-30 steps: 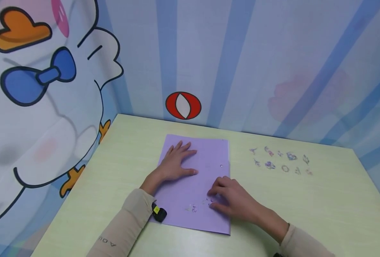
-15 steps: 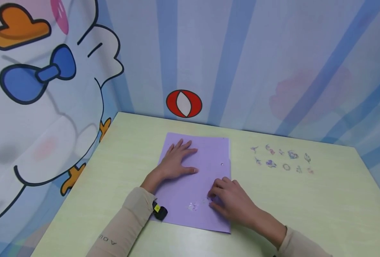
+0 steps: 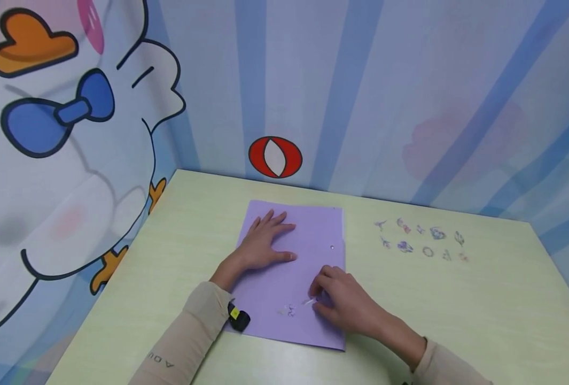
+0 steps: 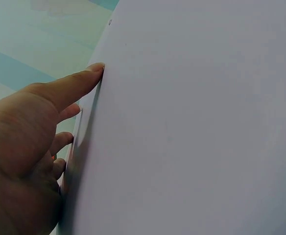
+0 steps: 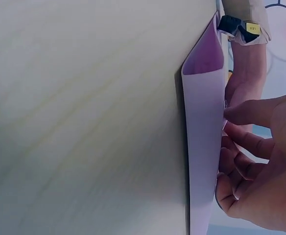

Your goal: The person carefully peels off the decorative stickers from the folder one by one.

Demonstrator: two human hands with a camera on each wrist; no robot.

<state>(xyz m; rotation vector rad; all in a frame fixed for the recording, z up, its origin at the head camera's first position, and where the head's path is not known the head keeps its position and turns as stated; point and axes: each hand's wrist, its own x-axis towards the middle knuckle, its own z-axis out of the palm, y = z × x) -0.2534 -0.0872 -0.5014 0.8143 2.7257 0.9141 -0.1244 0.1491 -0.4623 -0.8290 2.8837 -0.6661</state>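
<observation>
A purple folder (image 3: pixel 308 230) lies on the table, and in the right wrist view its near edge bulges open. My left hand (image 3: pixel 261 246) rests on the folder's upper left part with fingers spread, pressing it flat. Over the lower right of the folder, my right hand (image 3: pixel 344 299) pinches a small clear sticker (image 3: pixel 308 302) with purple marks between thumb and index finger; its left end shows whitish and seems lifted. Just left of it, another small flower-like sticker (image 3: pixel 290 310) lies on the folder. In the right wrist view the pinched sticker is mostly hidden by the fingers.
Two rows of small clear stickers (image 3: pixel 404 246) lie on the pale table (image 3: pixel 457 299) to the right of the folder. A printed curtain (image 3: pixel 303 96) hangs behind the table's far edge. A small black device (image 3: pixel 239 319) sits at my left wrist.
Between my right thumb and index finger, a whitish end of the sticker now sticks out to the left. The right hand has shifted very slightly; the left hand stays in place.
</observation>
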